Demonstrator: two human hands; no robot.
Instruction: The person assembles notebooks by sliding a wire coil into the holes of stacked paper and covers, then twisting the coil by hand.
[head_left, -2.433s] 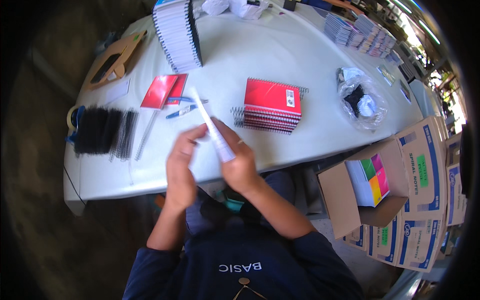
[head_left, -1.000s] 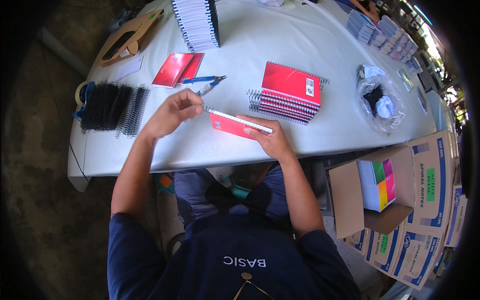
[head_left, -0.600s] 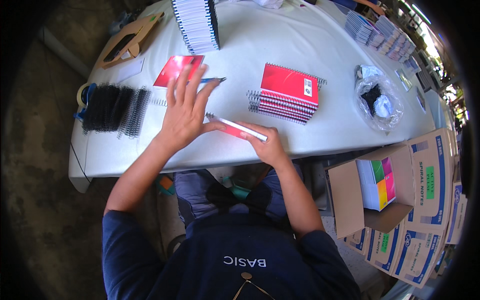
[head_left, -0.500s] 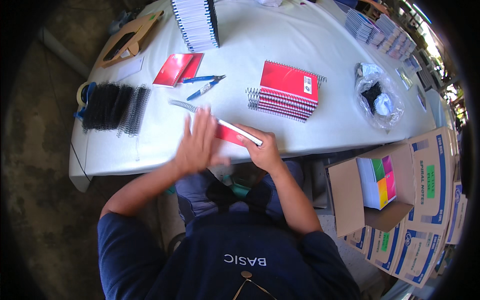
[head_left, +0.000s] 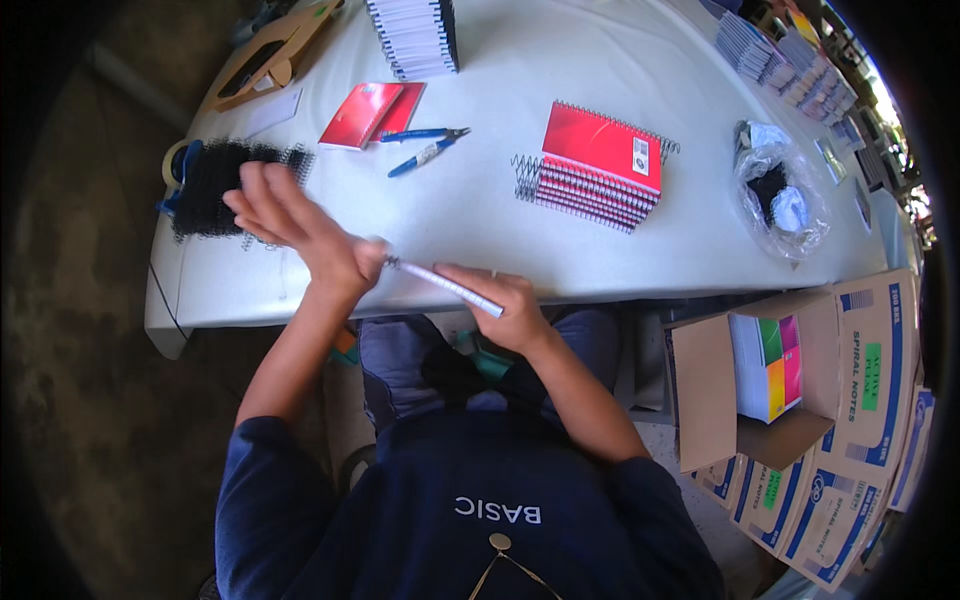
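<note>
My right hand (head_left: pixel 508 305) grips a thin notebook (head_left: pixel 450 285) just past the table's near edge. Its white page edge with the spiral binding faces up, and its covers are mostly hidden. A short dark end of wire coil (head_left: pixel 392 262) sticks out at the left end of the binding. Close to that coil end is the heel of my left hand (head_left: pixel 300 215), which is open with its fingers stretched up and left. Whether the left hand touches the coil I cannot tell. Beyond it lies a pile of black spiral coils (head_left: pixel 225 190), partly covered by the fingers.
A stack of red spiral notebooks (head_left: pixel 605 150) stands right of centre, coil ends protruding. Blue-handled pliers (head_left: pixel 425 134), a blue pen-like tool (head_left: pixel 422 158) and red covers (head_left: pixel 360 115) lie further back. A plastic bag (head_left: pixel 785 205) sits at right, above an open carton (head_left: pixel 705 390) of notebooks.
My left hand has swung left and up, away from the notebook. The notebook has tipped so its red cover is out of sight, and less loose coil shows at its end.
</note>
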